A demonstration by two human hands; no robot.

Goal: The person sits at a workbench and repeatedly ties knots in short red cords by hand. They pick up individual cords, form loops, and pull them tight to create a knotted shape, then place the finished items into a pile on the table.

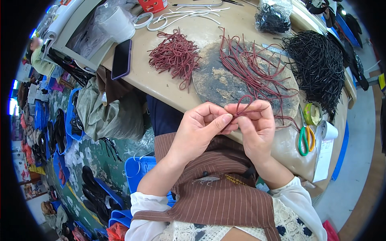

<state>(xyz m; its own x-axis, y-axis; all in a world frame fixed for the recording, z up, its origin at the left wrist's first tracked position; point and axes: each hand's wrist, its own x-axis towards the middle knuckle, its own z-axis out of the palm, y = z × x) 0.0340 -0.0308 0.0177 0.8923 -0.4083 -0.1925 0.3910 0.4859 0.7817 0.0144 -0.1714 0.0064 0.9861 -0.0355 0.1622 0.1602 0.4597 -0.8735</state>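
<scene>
My left hand (pixel 203 124) and my right hand (pixel 255 128) meet over the table's near edge, both closed on one thin dark-red cord (pixel 244 105). A loop of that cord stands up between the fingertips, and its ends trail to the right. Just beyond my hands lies a round, worn grey board (pixel 213 76). Loose dark-red cords (pixel 257 76) are spread across the board. To its left sits a heap of looped dark-red cords (pixel 175 56). My fingers hide the part of the cord that they pinch.
Right of my hands are scissors (pixel 302 140) with green and orange handles, a paper roll (pixel 327 131) and a round green-yellow tin (pixel 313 113). A pile of black cords (pixel 315 66) lies behind them. A phone (pixel 121 59) rests at the left table edge; blue bins (pixel 138 170) stand below.
</scene>
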